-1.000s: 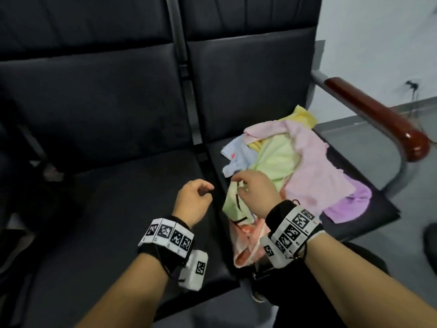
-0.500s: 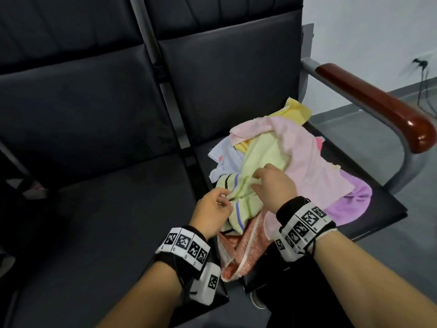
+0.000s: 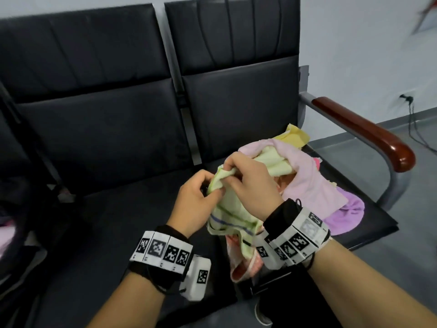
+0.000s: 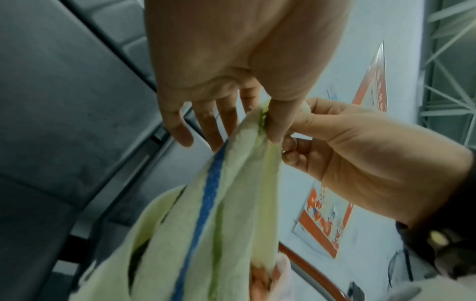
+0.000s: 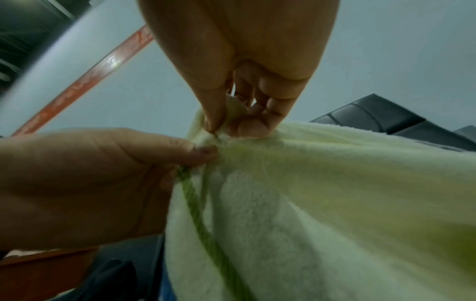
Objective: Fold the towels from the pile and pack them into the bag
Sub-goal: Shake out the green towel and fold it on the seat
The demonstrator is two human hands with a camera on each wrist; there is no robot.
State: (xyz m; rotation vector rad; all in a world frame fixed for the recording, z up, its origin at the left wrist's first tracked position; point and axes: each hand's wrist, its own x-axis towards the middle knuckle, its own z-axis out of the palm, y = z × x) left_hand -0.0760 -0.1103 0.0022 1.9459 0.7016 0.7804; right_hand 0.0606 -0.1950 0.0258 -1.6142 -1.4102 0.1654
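Note:
A pale green towel [image 3: 233, 214] with a blue stripe hangs lifted above the right seat, its far end still tucked under the pink towel of the pile [image 3: 309, 183]. My left hand [image 3: 196, 197] pinches its top edge between thumb and forefinger, seen close in the left wrist view as the green towel [image 4: 231, 203]. My right hand [image 3: 246, 181] pinches the same edge right beside it; the right wrist view shows the towel [image 5: 322, 193] bunched under those fingertips. A dark bag [image 3: 21, 230] lies at the far left, mostly out of frame.
The towels lie on a black two-seat bench [image 3: 118, 233]; a wooden armrest [image 3: 364, 131] on a metal frame bounds the right side. An orange-pink towel [image 3: 238, 261] droops over the front seat edge. A cable [image 3: 413, 124] runs down the wall.
Both hands have come together on the green towel's edge and lifted it up off the pile. The head view has tilted upward.

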